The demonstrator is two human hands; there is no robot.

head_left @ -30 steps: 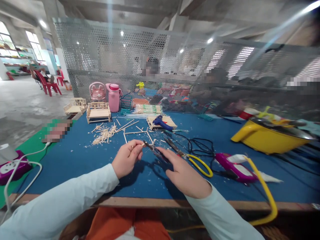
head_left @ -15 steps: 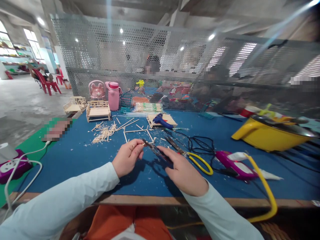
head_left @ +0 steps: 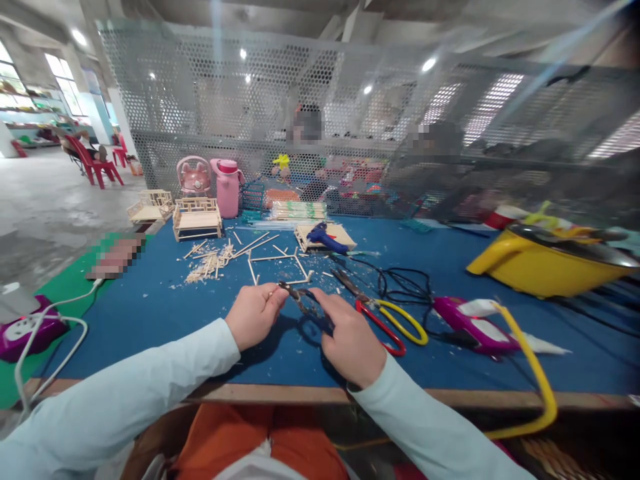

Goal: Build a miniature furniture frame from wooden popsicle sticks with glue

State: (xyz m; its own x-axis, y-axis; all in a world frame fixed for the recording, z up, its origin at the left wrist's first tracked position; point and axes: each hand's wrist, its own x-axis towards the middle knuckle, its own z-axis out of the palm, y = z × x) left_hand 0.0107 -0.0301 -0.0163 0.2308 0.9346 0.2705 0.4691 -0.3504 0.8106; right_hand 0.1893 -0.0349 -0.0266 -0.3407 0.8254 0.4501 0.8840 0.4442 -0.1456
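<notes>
My right hand (head_left: 350,333) is wrapped round the handles of dark pliers (head_left: 301,301), whose jaws point left. My left hand (head_left: 254,315) is pinched closed at the jaw tips; what its fingers hold is too small to make out. Just beyond the hands, thin wooden sticks form an outline (head_left: 274,258) on the blue table. To its left is a pile of short stick pieces (head_left: 213,263). Scissors with red and yellow handles (head_left: 400,322) lie right of my right hand. A blue glue gun (head_left: 325,239) rests on a small wooden frame (head_left: 345,236).
Two small wooden bench models (head_left: 197,219) (head_left: 153,205), a pink bottle (head_left: 227,190) and stick bundles (head_left: 299,211) stand at the back before a perforated metal screen (head_left: 215,100). On the right are a yellow pot (head_left: 540,267), a purple power strip (head_left: 475,327) and black cable.
My right hand has shifted slightly left and down with the pliers, uncovering the scissors' red handle. My left hand remains near the jaw tips.
</notes>
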